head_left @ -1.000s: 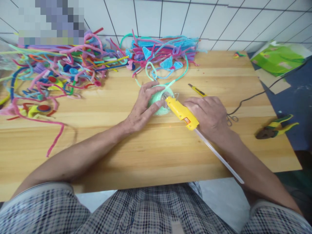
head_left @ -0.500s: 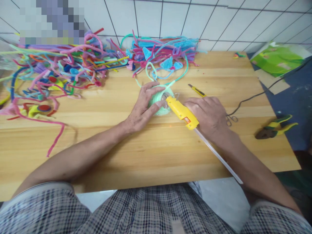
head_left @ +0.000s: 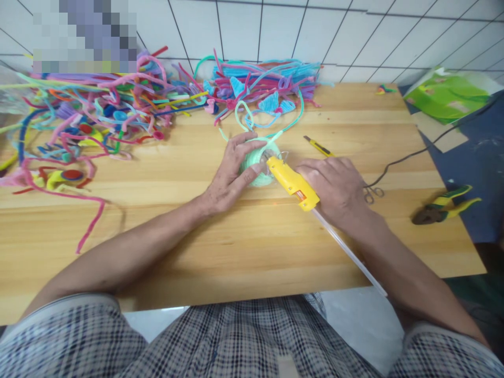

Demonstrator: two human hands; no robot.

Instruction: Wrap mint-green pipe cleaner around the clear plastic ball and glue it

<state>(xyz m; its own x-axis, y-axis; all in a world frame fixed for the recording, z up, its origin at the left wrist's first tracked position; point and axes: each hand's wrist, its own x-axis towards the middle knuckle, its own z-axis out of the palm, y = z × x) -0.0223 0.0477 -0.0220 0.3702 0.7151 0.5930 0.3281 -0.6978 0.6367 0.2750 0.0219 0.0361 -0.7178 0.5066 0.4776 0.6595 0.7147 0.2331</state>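
Plainly, left hand (head_left: 232, 176) spread over green coil (head_left: 261, 180) — right hand (head_left: 336, 184) wrapped round glue gun (head_left: 293, 182).

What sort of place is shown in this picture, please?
Probably a craft workbench, at home or in a small workshop: a yellow glue gun in the right hand, a heap of colourful fuzzy stems, and pliers on the wooden tabletop.

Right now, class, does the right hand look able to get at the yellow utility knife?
Probably not without letting go first: the right hand appears wrapped around the yellow glue gun. Otherwise the way looks free: the utility knife lies close beside that hand, with nothing seen on top.
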